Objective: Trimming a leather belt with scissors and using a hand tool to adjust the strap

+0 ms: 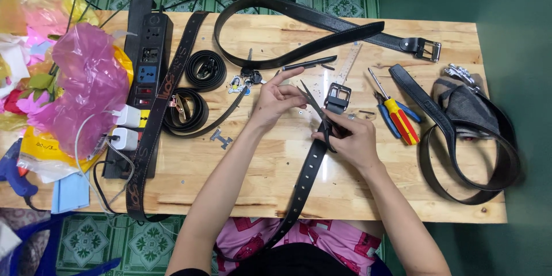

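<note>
My right hand (352, 141) grips a pair of dark scissors (318, 110), blades pointing up and left. Under it lies a black belt (306, 175) with punched holes, running from a metal buckle (337, 97) down over the table's front edge to my lap. My left hand (277, 98) is at the scissor tips, fingers pinched near the belt's end beside the buckle. What the fingertips pinch is too small to tell.
On the wooden table (241, 172): a long black belt (299, 14) at the back, two coiled belts (195, 89), a brown strap (155, 121), a black power strip (146, 60) with chargers, a red-yellow screwdriver (397, 112), blue pliers, a clear ruler (349, 63), a pen, and belts at right (460, 155). Plastic bags (86, 80) at left.
</note>
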